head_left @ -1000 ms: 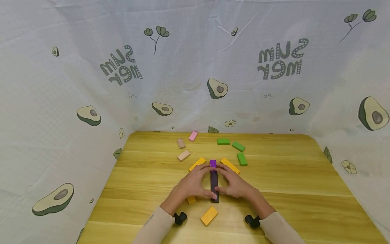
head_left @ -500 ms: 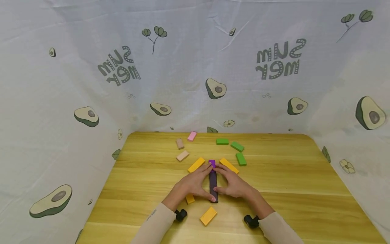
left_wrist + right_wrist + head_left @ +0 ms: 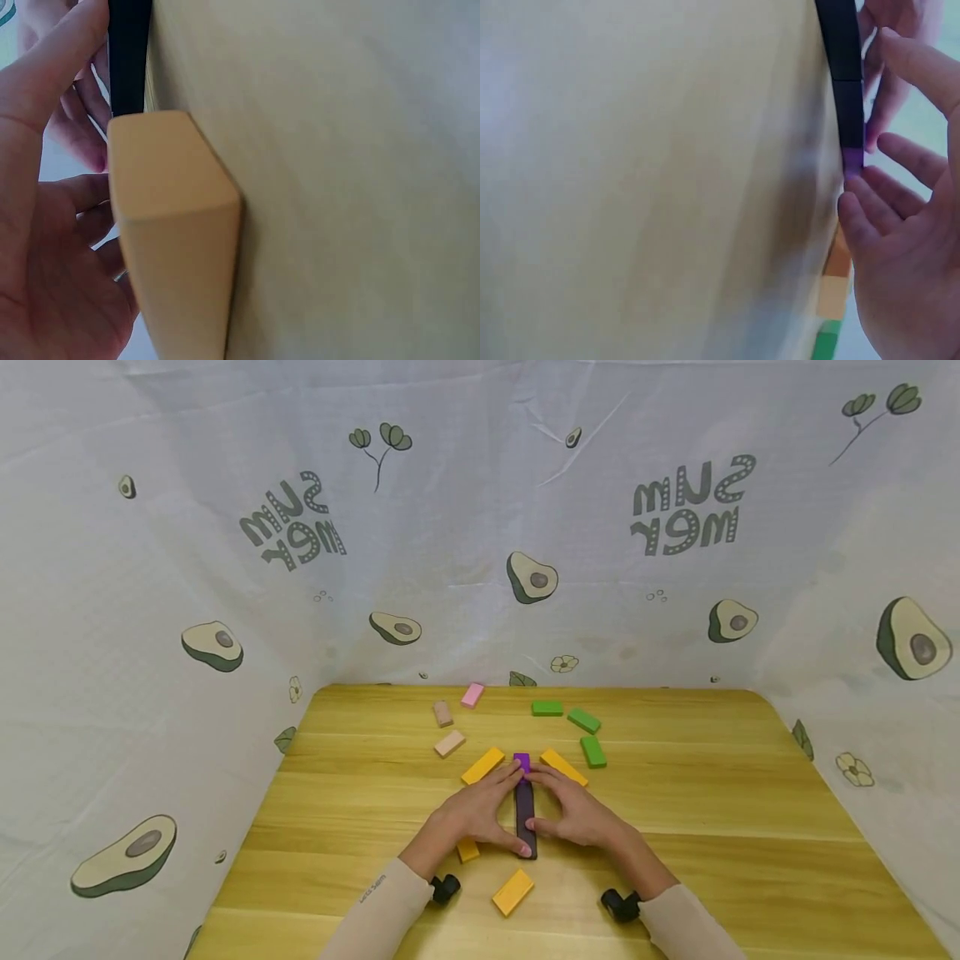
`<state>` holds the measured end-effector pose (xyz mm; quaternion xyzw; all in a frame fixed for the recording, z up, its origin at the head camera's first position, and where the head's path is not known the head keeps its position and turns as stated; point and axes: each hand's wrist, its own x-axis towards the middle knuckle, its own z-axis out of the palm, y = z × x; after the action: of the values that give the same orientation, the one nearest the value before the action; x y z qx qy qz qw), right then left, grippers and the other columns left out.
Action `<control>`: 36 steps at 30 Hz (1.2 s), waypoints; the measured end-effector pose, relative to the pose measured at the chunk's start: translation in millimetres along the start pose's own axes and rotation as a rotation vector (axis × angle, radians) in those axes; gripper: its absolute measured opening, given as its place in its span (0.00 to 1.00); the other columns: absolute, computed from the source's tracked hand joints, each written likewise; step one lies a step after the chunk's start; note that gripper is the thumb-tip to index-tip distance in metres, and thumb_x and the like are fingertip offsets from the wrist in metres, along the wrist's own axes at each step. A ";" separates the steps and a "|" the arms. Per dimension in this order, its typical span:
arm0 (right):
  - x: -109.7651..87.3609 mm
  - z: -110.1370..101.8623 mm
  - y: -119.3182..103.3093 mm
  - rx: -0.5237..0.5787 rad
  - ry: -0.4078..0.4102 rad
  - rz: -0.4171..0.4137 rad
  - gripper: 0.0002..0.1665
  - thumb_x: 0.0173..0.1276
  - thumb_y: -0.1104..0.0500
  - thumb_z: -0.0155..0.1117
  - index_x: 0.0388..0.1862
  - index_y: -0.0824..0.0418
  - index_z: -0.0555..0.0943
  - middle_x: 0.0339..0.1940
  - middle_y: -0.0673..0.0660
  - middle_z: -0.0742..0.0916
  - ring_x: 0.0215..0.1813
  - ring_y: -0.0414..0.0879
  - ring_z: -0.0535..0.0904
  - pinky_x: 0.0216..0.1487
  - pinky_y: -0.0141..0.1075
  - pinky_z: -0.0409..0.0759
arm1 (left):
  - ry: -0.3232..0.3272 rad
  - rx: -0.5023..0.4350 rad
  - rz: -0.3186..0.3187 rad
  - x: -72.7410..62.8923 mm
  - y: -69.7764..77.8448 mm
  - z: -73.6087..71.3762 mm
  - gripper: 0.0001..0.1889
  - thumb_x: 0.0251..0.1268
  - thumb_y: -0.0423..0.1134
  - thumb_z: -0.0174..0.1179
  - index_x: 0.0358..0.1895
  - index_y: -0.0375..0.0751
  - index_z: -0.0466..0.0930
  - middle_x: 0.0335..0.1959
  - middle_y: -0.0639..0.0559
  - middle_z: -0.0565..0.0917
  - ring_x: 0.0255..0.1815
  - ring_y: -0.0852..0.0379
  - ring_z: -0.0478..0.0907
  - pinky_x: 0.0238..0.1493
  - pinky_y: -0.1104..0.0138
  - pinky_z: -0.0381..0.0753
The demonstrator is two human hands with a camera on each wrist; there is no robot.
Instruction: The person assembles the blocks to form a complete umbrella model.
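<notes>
A straight row of black blocks [image 3: 526, 806] lies on the table between the hands, with a purple block [image 3: 522, 761] at its far end. A seam shows between black blocks in the right wrist view. My left hand [image 3: 477, 814] arches along the left side, its thumb on the row's near end and fingertips on the purple block. From the other side my right hand [image 3: 577, 812] touches the row with its thumb, its loosely bent fingertips reaching the purple block. Near the left hand's wrist, a yellow block [image 3: 176, 225] looms large in the left wrist view.
Two yellow blocks, one at left [image 3: 483, 766] and another at right [image 3: 564, 767], flank the row's far end. A further yellow block [image 3: 513, 892] lies nearer. Green blocks [image 3: 584, 720], beige blocks [image 3: 450, 743] and a pink block [image 3: 472, 696] lie farther back, before a printed curtain [image 3: 465, 527].
The head view has shifted slightly. Both hands keep nearly the same place on the row, with the left thumb a touch nearer the row's end; the blocks lie as before.
</notes>
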<state>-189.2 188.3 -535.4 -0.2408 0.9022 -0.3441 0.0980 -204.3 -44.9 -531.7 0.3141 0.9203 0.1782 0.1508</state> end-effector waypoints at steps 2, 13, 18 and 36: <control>-0.8 -3.0 -0.9 -0.017 0.010 -0.003 0.47 0.66 0.42 0.73 0.79 0.58 0.68 0.82 0.61 0.67 0.81 0.63 0.62 0.78 0.62 0.63 | 0.003 0.000 -0.002 0.1 0.5 0.3 0.69 0.42 0.80 0.69 0.85 0.52 0.44 0.87 0.58 0.43 0.86 0.55 0.48 0.79 0.53 0.65; 0.5 -29.1 7.0 -0.133 0.162 -0.006 0.45 0.62 0.42 0.77 0.74 0.57 0.74 0.75 0.61 0.75 0.74 0.65 0.72 0.70 0.66 0.71 | -0.003 -0.009 -0.031 0.9 3.2 -0.2 0.69 0.41 0.79 0.71 0.85 0.51 0.49 0.87 0.58 0.47 0.85 0.54 0.51 0.79 0.53 0.66; 4.9 -34.4 14.2 -0.179 0.192 0.063 0.46 0.62 0.40 0.77 0.73 0.57 0.73 0.73 0.63 0.77 0.72 0.66 0.74 0.69 0.66 0.73 | 0.000 -0.012 -0.037 1.4 3.1 -0.2 0.69 0.40 0.79 0.71 0.85 0.52 0.49 0.87 0.59 0.47 0.85 0.54 0.51 0.79 0.53 0.66; 18.2 -30.8 35.1 -0.239 0.181 0.142 0.45 0.64 0.39 0.75 0.69 0.68 0.76 0.57 0.63 0.82 0.55 0.56 0.80 0.62 0.56 0.81 | 0.016 0.000 -0.026 1.7 4.2 -0.8 0.68 0.40 0.77 0.73 0.84 0.51 0.51 0.86 0.58 0.49 0.85 0.54 0.53 0.79 0.54 0.66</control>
<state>-228.3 219.6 -536.1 -0.1545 0.9566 -0.2467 0.0111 -203.6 -40.9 -529.5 0.3008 0.9254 0.1788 0.1458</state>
